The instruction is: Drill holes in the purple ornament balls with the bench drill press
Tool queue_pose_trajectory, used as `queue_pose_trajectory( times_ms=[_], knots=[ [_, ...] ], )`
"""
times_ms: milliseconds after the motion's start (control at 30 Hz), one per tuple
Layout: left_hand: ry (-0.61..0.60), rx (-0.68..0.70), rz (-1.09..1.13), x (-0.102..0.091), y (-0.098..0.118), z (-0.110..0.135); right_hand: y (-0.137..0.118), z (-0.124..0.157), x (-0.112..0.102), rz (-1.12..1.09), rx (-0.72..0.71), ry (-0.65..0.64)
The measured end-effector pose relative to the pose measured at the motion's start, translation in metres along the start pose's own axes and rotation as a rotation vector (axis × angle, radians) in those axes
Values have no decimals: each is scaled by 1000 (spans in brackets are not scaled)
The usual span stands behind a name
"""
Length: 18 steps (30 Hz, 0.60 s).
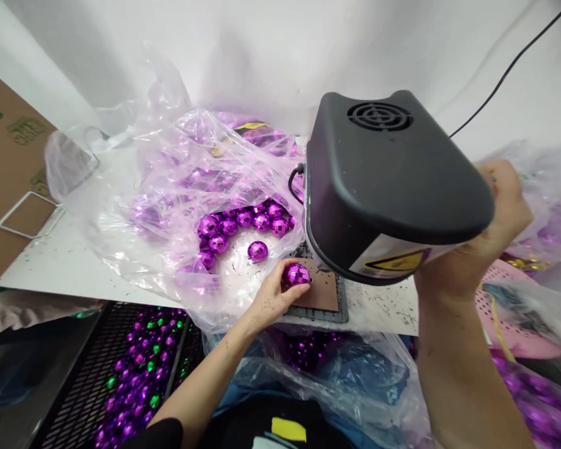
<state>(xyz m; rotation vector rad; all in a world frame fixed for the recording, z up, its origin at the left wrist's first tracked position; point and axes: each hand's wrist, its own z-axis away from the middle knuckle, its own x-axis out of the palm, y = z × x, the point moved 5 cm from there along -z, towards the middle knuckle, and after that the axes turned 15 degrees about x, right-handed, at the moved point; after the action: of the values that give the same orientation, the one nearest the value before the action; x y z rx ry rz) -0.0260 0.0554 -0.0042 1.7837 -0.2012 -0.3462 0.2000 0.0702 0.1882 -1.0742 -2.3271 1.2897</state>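
Note:
Between the thumb and fingers of my left hand (273, 296) is a shiny purple faceted ball (296, 275), like a small disco-ball ornament. It is on or just over a brown board (325, 293), which lies on a dark grey mat (339, 312); I cannot tell whether ball and board touch. My right hand (477, 231) grips a bulky black handheld machine (402, 168) from its right side, with most fingers hidden behind it. The machine has a round vent and a yellow warning label, and hangs above and right of the ball. One loose purple ball (257, 251) sits nearby.
A clear plastic bag (168, 162) of purple balls spreads over the white table (42, 268). A cardboard box (14, 156) stands left. Below are a black crate (79, 374) of purple and green balls and a plastic-lined container (364, 374). A pink basket (509, 312) is at right.

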Motion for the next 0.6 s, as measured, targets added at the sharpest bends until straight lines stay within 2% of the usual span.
queue_pose_trajectory(
  times_ms=[200,300,433,600],
  knots=[
    [-98,210,-444,21,9,-7,-4,1,0,-71,13,0],
    [-113,230,-570,31,10,-8,-6,1,-1,-78,45,-5],
    [-75,182,-671,43,4,-10,-7,0,-1,-65,56,-1],
    [-23,202,-640,46,-5,-12,-5,-1,-3,-53,84,-40]
  ],
)
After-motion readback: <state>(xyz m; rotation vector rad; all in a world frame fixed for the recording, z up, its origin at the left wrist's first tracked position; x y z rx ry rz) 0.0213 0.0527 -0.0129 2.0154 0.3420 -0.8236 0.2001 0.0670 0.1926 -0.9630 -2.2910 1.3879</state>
